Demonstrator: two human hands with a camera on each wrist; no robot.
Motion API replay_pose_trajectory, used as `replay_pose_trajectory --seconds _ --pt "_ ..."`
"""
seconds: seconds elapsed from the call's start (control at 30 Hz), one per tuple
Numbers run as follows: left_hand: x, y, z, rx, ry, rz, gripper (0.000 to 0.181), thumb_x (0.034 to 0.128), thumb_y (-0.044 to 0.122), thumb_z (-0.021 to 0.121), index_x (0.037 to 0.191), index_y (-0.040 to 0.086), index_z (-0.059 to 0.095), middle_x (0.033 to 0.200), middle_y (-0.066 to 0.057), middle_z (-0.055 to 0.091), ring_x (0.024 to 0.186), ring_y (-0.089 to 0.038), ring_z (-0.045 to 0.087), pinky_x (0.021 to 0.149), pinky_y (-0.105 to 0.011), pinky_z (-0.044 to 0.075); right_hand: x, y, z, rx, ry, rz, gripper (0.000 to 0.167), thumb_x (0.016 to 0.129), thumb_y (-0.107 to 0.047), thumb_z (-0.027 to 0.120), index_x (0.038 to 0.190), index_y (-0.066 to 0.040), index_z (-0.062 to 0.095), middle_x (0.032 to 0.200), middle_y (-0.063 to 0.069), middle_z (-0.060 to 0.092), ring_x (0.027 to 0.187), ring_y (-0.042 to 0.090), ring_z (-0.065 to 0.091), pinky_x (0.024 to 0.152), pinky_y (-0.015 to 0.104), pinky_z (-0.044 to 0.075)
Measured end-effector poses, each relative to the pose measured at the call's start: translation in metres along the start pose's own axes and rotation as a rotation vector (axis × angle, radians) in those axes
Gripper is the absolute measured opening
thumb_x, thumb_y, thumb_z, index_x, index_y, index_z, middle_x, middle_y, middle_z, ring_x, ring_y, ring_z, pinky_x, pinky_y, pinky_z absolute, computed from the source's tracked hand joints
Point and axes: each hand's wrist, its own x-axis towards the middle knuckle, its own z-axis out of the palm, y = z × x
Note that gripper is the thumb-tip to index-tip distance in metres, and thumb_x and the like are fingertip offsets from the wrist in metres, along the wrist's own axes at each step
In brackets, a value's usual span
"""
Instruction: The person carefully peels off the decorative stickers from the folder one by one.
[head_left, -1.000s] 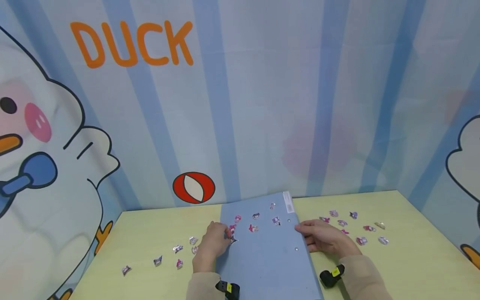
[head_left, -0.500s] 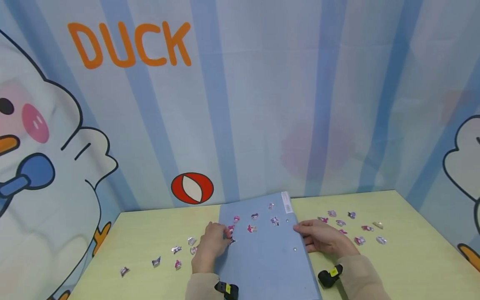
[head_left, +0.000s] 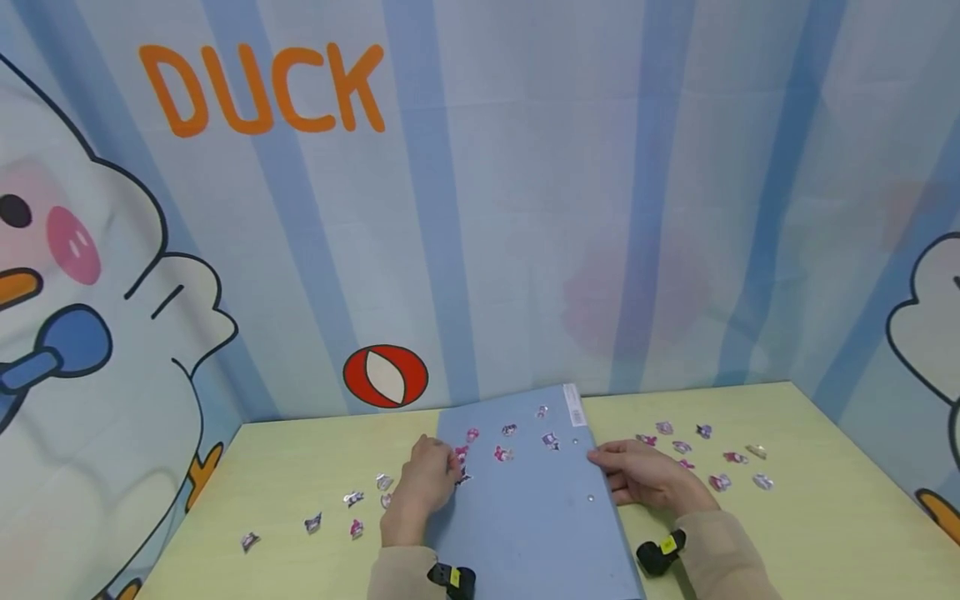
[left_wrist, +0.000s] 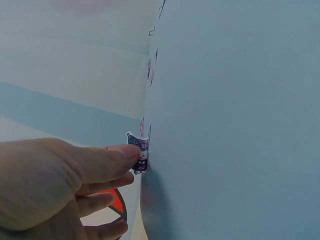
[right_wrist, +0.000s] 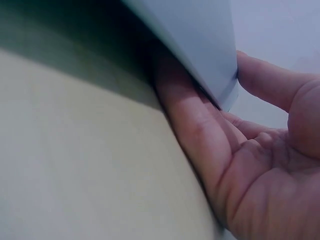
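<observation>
My left hand (head_left: 422,490) is at the left edge of a blue folder (head_left: 536,533). Between its thumb and fingers it pinches a small dark purple cartoon sticker (left_wrist: 142,154), which meets the folder's edge in the left wrist view. My right hand (head_left: 651,475) grips the folder's right edge, thumb on the front and fingers behind, as the right wrist view shows. The folder stands tilted up off the table. Several cartoon stickers, such as a pink one (head_left: 503,453) and a purple one (head_left: 551,441), are on the upper part of its front.
On the pale yellow table (head_left: 825,533), several loose stickers lie to the left, one of them a dark sticker (head_left: 312,522). Several more, including a pink sticker (head_left: 720,482), lie to the right. A striped blue cloth backdrop (head_left: 525,250) hangs behind the table.
My left hand has shifted slightly upward along the folder's left edge, with the sticker in its fingers. My right hand keeps its hold on the folder.
</observation>
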Motion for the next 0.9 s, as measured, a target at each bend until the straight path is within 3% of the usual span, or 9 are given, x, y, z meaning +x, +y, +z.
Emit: replay_pose_trajectory --seconds 0.1,0.23,0.33,0.4,0.5,0.63,0.73,0.9 --pt "-0.001 0.005 -0.001 -0.002 -0.005 0.028 0.022 0.09 0.003 0.066 0.071 0.008 0.056 0.119 -0.022 0.056 0.135 -0.046 0.032 0.103 -0.061 0.031 0.0 0.0 -0.001 -0.001 -0.001 0.001 0.039 0.102 -0.022 0.053 0.125 0.009 0.052 0.105 0.022 0.069 0.092 0.032 0.07 0.074 0.04 0.056" --pt "0.0 0.011 -0.001 -0.025 -0.02 0.077 0.02 0.0916 0.003 0.064 0.074 0.008 0.057 0.109 -0.015 0.055 0.114 -0.038 0.048 0.094 -0.054 0.043 0.0 0.0 -0.001 -0.007 0.005 0.0 0.039 0.102 -0.022 0.053 0.124 0.01 0.052 0.105 0.023 0.069 0.091 0.032 0.07 0.074 0.04 0.056" --pt "0.001 0.017 -0.003 -0.044 -0.026 0.101 0.018 0.0926 0.005 0.064 0.076 0.01 0.058 0.107 -0.012 0.054 0.106 -0.032 0.048 0.09 -0.051 0.045 0.0 0.0 -0.001 -0.005 0.009 -0.003 0.038 0.101 -0.021 0.054 0.124 0.01 0.052 0.104 0.023 0.069 0.091 0.032 0.07 0.074 0.04 0.056" --pt "0.001 0.019 -0.006 -0.043 -0.021 0.099 0.019 0.0922 0.005 0.065 0.075 0.011 0.058 0.11 -0.013 0.055 0.108 -0.032 0.048 0.092 -0.051 0.044 0.001 0.0 -0.001 -0.002 0.012 -0.004 0.039 0.101 -0.021 0.054 0.124 0.01 0.052 0.104 0.023 0.069 0.091 0.032 0.07 0.075 0.041 0.056" --pt "-0.002 0.018 -0.012 -0.045 -0.027 0.067 0.019 0.0914 0.007 0.067 0.076 0.012 0.058 0.12 -0.017 0.055 0.123 -0.038 0.043 0.097 -0.056 0.04 0.0 0.0 -0.002 -0.004 0.02 -0.003 0.04 0.101 -0.022 0.054 0.125 0.01 0.052 0.105 0.023 0.069 0.091 0.032 0.07 0.074 0.04 0.056" --pt "-0.006 0.005 -0.02 -0.041 -0.046 0.024 0.019 0.0898 0.006 0.069 0.076 0.011 0.057 0.131 -0.022 0.052 0.139 -0.044 0.026 0.103 -0.063 0.03 -0.003 0.002 -0.005 -0.009 0.017 0.004 0.041 0.102 -0.023 0.054 0.126 0.009 0.051 0.105 0.023 0.069 0.091 0.032 0.07 0.074 0.04 0.056" --pt "-0.006 -0.011 -0.028 -0.025 -0.059 -0.004 0.019 0.0901 0.006 0.069 0.076 0.01 0.056 0.133 -0.024 0.05 0.139 -0.046 0.024 0.102 -0.065 0.028 -0.005 0.003 -0.006 -0.008 0.012 0.007 0.039 0.102 -0.023 0.053 0.125 0.009 0.052 0.105 0.022 0.069 0.091 0.032 0.07 0.073 0.039 0.056" --pt "-0.008 -0.041 -0.046 0.004 -0.053 -0.048 0.018 0.0904 0.006 0.068 0.078 0.008 0.055 0.122 -0.022 0.051 0.122 -0.042 0.042 0.092 -0.058 0.041 -0.005 0.002 -0.006 -0.005 -0.005 -0.005 0.037 0.102 -0.022 0.053 0.123 0.008 0.053 0.105 0.022 0.069 0.092 0.032 0.07 0.074 0.04 0.056"
